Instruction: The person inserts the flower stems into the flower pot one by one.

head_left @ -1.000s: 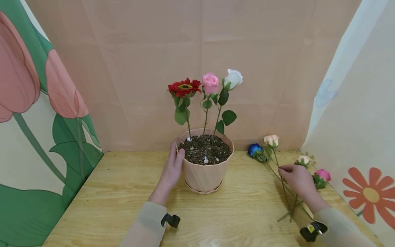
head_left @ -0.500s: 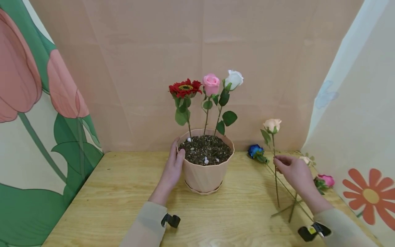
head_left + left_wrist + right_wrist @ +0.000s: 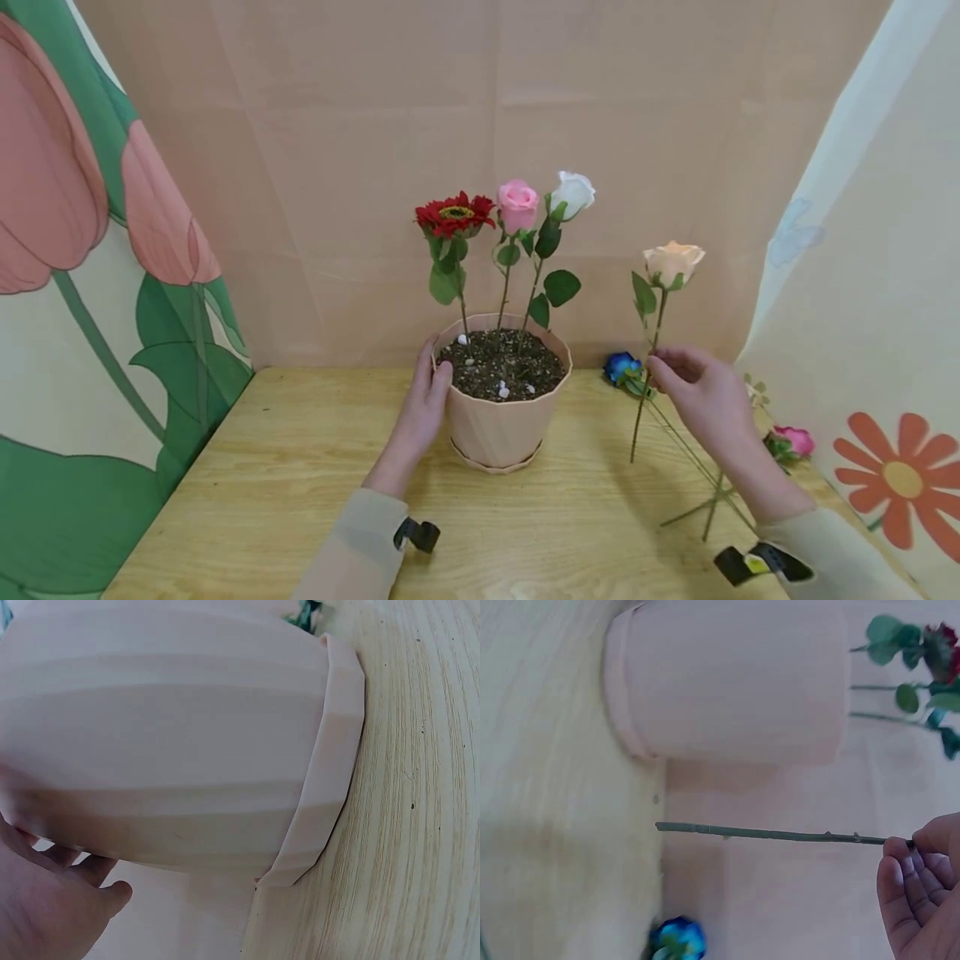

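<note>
A peach rose (image 3: 673, 265) is pinched by its stem in my right hand (image 3: 708, 402). It stands nearly upright above the table, right of the flowerpot (image 3: 501, 429), and its bare stem (image 3: 780, 835) ends in the air in the right wrist view. My left hand (image 3: 420, 410) holds the pot's left side, the thumb at the rim; other fingers are partly hidden, though the left wrist view shows some along the pot wall (image 3: 165, 742). Dark soil (image 3: 487, 375) fills the pot. A red daisy-like flower (image 3: 455, 215), a pink rose (image 3: 517, 206) and a white rose (image 3: 573, 194) rise from it.
On the wooden table (image 3: 300, 467) at right lie a blue rose (image 3: 622, 367) and a magenta rose (image 3: 795, 440), stems crossing. Another flower there is mostly hidden behind my right hand. A plain pink cloth (image 3: 360, 167) hangs behind, with floral panels at both sides.
My right hand has lifted the peach rose off the other stems, raising it and bringing it slightly left and more upright. The left hand stays on the pot.
</note>
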{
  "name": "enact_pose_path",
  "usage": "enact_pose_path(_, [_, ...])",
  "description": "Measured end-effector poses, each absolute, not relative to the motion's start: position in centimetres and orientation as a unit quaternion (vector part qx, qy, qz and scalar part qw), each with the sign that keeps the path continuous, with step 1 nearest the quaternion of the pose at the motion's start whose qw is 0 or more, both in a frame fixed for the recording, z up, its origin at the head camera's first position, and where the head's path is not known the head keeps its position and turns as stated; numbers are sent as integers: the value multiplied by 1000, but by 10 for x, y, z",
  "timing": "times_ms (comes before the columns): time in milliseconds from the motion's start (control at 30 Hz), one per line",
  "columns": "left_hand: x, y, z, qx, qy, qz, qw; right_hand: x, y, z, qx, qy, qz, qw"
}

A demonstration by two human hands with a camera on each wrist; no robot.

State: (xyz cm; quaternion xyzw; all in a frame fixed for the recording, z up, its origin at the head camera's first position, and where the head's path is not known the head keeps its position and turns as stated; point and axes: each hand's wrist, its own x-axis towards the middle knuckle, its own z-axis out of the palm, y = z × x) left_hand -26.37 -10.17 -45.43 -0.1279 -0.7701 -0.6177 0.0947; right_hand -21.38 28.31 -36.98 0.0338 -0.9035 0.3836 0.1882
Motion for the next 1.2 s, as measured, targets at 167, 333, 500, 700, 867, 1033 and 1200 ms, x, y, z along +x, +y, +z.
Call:
enact_pose_path(167, [-264, -102, -454, -126, -770, -618, 93, -209, 269, -346, 55, -880, 425, 205])
enact_pose_path(333, [-265, -103, -453, -127, -770, -618, 96, -208, 255, -322, 70, -868, 432, 236])
enact_pose_path(500, [-265, -104, -454, -132, -767, -619, 102, -212, 237, -302, 90, -856, 440, 256])
enact_pose_path(700, [-266, -103, -457, -138, -763, -623, 101, -221, 221, -284, 100, -833, 469, 278])
enact_pose_path(867, [-267, -103, -457, -141, -760, -626, 99, -233, 208, -276, 115, -820, 468, 307])
enact_pose_path(1033, [-266, -102, -455, -149, -756, -629, 105, -246, 198, -281, 136, -810, 471, 320])
enact_pose_path(1200, [-265, -101, -453, -140, -758, -629, 100, -257, 190, -286, 143, -807, 474, 322])
